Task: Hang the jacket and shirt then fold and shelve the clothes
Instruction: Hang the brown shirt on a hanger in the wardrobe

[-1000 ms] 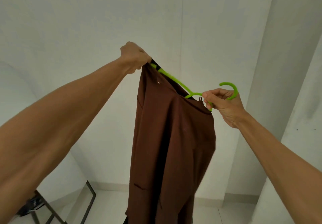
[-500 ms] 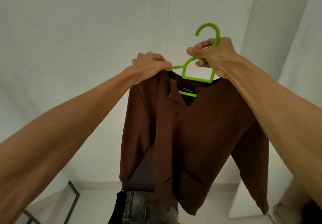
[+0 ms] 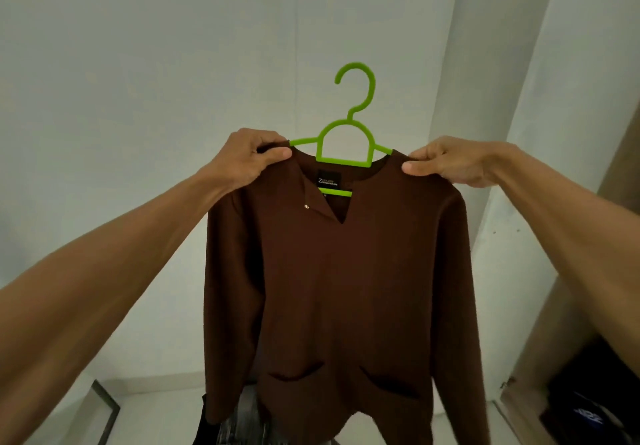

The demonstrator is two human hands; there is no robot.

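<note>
A brown long-sleeved shirt (image 3: 343, 289) with a V-notch neck and two front pockets hangs square on a bright green plastic hanger (image 3: 346, 140), held up in front of me. My left hand (image 3: 247, 159) pinches the shirt's left shoulder over the hanger arm. My right hand (image 3: 450, 164) grips the right shoulder the same way. The hanger's hook stands free above, touching nothing. Both sleeves dangle straight down.
White walls fill the background, with a corner column (image 3: 485, 98) at the right. A wooden shelf unit (image 3: 554, 358) at the lower right holds dark clothes (image 3: 595, 406). Grey jeans (image 3: 242, 424) lie below the shirt. A dark metal frame (image 3: 107, 410) stands at the lower left.
The shirt turned from edge-on to face me and spread out on the hanger. My right hand left the hanger's hook and took the right shoulder; my left hand stayed on the left shoulder.
</note>
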